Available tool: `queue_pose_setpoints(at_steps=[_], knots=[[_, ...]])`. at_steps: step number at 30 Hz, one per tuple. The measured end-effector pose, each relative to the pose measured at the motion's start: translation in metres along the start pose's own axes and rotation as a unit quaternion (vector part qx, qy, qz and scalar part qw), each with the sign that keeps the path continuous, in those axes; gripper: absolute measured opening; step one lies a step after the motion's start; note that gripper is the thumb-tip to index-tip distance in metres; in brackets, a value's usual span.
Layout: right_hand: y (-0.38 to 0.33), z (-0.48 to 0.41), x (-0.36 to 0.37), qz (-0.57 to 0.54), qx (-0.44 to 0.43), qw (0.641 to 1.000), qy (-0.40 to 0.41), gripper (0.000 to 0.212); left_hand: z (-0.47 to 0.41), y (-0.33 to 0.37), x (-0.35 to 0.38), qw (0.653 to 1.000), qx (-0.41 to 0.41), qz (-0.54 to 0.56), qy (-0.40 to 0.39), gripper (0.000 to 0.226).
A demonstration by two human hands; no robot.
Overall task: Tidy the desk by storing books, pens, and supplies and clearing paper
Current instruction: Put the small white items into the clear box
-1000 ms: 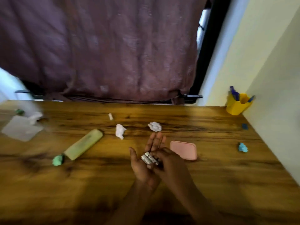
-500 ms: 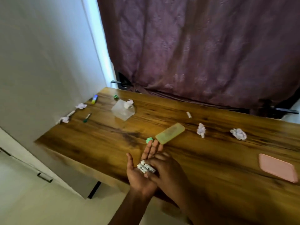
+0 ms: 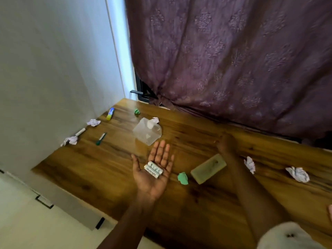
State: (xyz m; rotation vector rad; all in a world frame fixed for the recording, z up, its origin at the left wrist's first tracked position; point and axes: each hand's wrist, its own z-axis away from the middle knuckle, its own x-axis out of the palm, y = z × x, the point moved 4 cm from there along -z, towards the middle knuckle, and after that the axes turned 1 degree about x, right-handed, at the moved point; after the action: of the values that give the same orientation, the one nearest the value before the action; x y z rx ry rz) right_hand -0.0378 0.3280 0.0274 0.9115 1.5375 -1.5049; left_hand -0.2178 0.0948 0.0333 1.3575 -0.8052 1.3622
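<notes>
My left hand lies palm up over the wooden desk, fingers straight, with two white batteries resting side by side on the palm. My right hand reaches forward over the desk beyond a pale green flat case; it is blurred and its fingers are hard to make out. Crumpled white papers lie to the right, and a green paper scrap sits beside the case. A clear plastic box stands just past my left fingertips.
Near the left wall lie a glue stick, a green pen, a white stick, two paper balls and a green ball. A purple curtain hangs behind the desk.
The view has swung left along the desk. My right hand left the batteries and reached forward past the green case. My left palm has opened flat with the batteries lying on it.
</notes>
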Motion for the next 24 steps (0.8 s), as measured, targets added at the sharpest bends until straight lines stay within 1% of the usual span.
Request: queue_pose_setpoints(at_steps=[2, 5, 9, 13, 14, 16, 17, 19, 20, 21, 22, 24], knots=[[0.016, -0.024, 0.007, 0.050, 0.047, 0.997, 0.024, 0.046, -0.030, -0.006, 0.012, 1.000, -0.021, -0.011, -0.013, 0.081], [0.025, -0.035, 0.009, 0.067, 0.084, 0.993, 0.059, 0.045, -0.064, -0.017, 0.026, 0.998, -0.054, -0.004, -0.029, 0.080], [0.039, -0.043, 0.016, 0.050, 0.117, 0.991, 0.048, 0.037, -0.096, -0.035, 0.031, 0.994, -0.097, -0.016, -0.050, 0.080], [0.035, -0.035, 0.005, -0.027, 0.110, 0.992, 0.047, 0.031, -0.111, -0.047, 0.031, 0.991, -0.122, -0.017, -0.049, 0.081], [0.028, -0.030, -0.002, -0.057, 0.100, 0.992, 0.049, 0.029, -0.113, -0.048, 0.030, 0.991, -0.125, -0.020, -0.046, 0.081], [0.000, -0.014, -0.019, -0.146, 0.049, 0.987, 0.053, 0.020, -0.117, -0.046, 0.028, 0.991, -0.127, -0.030, -0.042, 0.081], [-0.020, 0.000, -0.027, -0.209, 0.018, 0.977, 0.043, 0.016, -0.118, -0.044, 0.025, 0.991, -0.125, -0.039, -0.037, 0.081], [-0.063, 0.036, -0.037, -0.312, -0.048, 0.949, -0.003, 0.017, -0.119, -0.039, 0.020, 0.990, -0.123, -0.057, -0.027, 0.081], [-0.082, 0.054, -0.038, -0.327, -0.080, 0.941, -0.030, 0.018, -0.119, -0.036, 0.017, 0.990, -0.121, -0.066, -0.024, 0.082], [-0.101, 0.072, -0.036, -0.319, -0.110, 0.940, -0.055, 0.019, -0.118, -0.031, 0.015, 0.990, -0.117, -0.076, -0.020, 0.082], [-0.115, 0.084, -0.031, -0.293, -0.131, 0.944, -0.072, 0.018, -0.116, -0.025, 0.013, 0.990, -0.109, -0.083, -0.019, 0.082], [-0.137, 0.101, -0.020, -0.212, -0.160, 0.961, -0.077, 0.012, -0.111, -0.013, 0.012, 0.991, -0.094, -0.089, -0.033, 0.082]])
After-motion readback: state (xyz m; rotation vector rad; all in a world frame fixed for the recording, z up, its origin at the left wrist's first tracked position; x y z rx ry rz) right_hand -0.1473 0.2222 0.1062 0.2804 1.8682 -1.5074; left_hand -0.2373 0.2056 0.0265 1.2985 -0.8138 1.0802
